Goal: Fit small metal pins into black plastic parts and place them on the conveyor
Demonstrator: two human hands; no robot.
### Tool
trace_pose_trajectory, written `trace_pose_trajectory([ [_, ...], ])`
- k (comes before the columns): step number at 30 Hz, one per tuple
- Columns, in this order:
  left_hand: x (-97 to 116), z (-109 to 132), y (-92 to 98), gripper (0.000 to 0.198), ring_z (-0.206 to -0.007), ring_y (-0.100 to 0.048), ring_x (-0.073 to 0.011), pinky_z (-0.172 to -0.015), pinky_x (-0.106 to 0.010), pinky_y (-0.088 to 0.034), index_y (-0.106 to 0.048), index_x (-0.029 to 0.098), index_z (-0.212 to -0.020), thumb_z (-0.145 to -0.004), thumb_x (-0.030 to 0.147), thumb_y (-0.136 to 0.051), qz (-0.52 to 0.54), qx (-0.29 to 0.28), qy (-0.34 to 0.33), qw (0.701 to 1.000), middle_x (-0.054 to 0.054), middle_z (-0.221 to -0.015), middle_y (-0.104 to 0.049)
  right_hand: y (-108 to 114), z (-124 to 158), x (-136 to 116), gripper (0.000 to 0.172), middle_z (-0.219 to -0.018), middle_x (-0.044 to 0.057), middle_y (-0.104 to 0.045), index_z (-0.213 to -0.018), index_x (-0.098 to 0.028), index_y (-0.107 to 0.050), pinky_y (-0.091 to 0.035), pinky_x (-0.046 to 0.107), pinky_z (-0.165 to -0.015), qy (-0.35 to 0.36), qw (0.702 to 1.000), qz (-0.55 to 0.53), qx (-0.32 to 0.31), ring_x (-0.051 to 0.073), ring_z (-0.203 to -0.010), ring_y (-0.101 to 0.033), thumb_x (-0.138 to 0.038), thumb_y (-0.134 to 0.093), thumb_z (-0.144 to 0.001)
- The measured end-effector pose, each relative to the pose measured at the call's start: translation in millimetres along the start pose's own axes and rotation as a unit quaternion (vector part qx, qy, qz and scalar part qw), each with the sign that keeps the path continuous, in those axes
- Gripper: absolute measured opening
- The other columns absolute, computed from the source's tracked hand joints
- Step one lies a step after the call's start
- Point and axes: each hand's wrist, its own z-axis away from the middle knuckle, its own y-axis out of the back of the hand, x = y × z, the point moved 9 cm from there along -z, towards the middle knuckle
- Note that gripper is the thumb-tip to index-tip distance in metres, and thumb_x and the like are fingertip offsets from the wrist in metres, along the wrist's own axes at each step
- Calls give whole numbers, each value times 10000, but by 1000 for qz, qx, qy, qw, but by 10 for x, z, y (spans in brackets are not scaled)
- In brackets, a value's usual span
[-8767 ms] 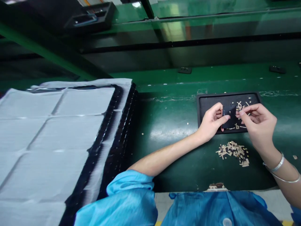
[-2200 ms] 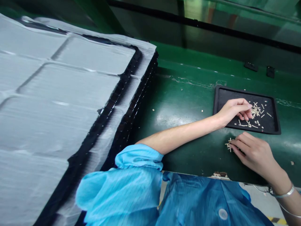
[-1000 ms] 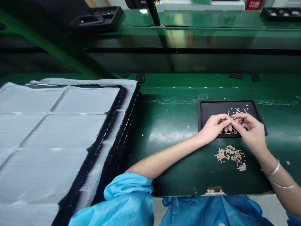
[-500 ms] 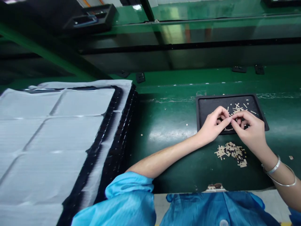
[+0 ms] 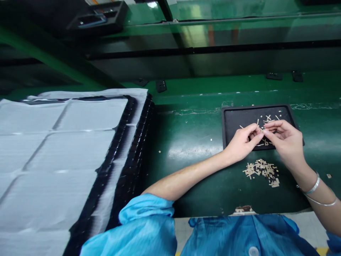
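Observation:
Over a shallow black tray (image 5: 237,117), my left hand (image 5: 243,140) and my right hand (image 5: 286,140) meet at the fingertips. Each pinches thumb against fingers on a small pale strip (image 5: 261,130) between them; its exact kind is too small to make out. Loose pale strips (image 5: 268,119) and tiny bits lie scattered in the tray under and behind my fingers. On the green table, just in front of the tray, sits a pile of similar pale strips (image 5: 262,170). Part of the tray is hidden by my hands.
To the left stands a tall stack of black trays (image 5: 133,149) with white sheeting (image 5: 85,149) on top. Small black pieces (image 5: 161,86) lie along the back of the green table (image 5: 191,142). A dark box (image 5: 98,17) sits on the shelf at upper left.
My right hand's fingers have straightened and shifted slightly, uncovering more strips in the tray. A pale strip now shows between my fingertips. The view has moved a little.

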Motion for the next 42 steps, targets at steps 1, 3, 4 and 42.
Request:
trace_pose_trajectory([
  [1, 8, -1, 0, 217, -589, -435, -77, -581, -206, -373, -475, 164, -749, -882, 335, -488, -6, 0, -4, 1000, 26, -657, -496, -3, 5, -8, 96, -809, 35, -681, -850, -206, -658, -511, 244, -529, 2, 1000, 7, -2, 153, -718, -643, -210, -689, -760],
  [3, 23, -2, 8, 208, -589, -433, -79, -585, -208, -373, -477, 160, -733, -882, 305, -478, -10, 2, -12, 1000, 28, -642, -480, 0, 19, -53, 71, -803, 33, -679, -841, -209, -664, -499, 248, -522, 14, 999, 36, 0, 150, -705, -630, -215, -684, -772],
  [4, 28, -1, 15, 202, -591, -433, -79, -587, -208, -372, -480, 160, -733, -881, 297, -476, -9, 4, -14, 1000, 29, -640, -475, 4, 28, -97, 50, -799, 33, -677, -830, -210, -666, -488, 251, -515, 27, 998, 58, 3, 147, -693, -619, -217, -677, -782],
  [42, 67, 18, 62, 175, -560, -431, -78, -586, -219, -353, -495, 166, -774, -920, 244, -442, -49, 40, -53, 997, 43, -595, -467, -108, 257, -652, 108, -797, 50, -703, -852, -213, -640, -515, 315, -660, 349, 877, 328, 29, 194, -751, -646, -128, -660, -789],
])
